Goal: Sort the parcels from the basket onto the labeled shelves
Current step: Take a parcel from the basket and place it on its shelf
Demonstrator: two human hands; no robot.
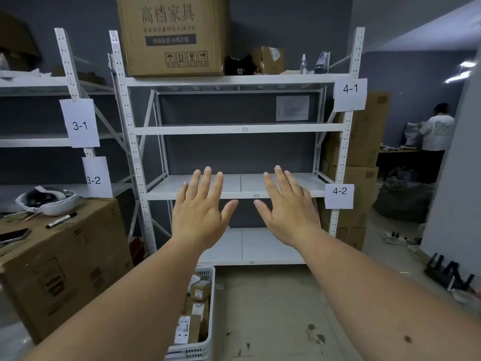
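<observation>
My left hand (201, 209) and my right hand (287, 208) are stretched out side by side, backs up, fingers straight and spread, holding nothing. They hover in front of the white shelf rack (242, 129), level with its shelf tagged 4-2 (339, 194). A tag 4-1 (350, 94) hangs higher on the same post. Tags 3-1 (80, 123) and 3-2 (95, 177) hang on the rack to the left. On the floor under my left forearm stands a white plastic basket (209, 334) with several brown parcels (200, 290) bearing printed labels.
A large carton (65, 264) at the left carries a white helmet, a marker and a phone. Another big carton (171, 35) sits on top of the rack. Stacked cartons stand right of the rack. A person (434, 142) works at a table far right.
</observation>
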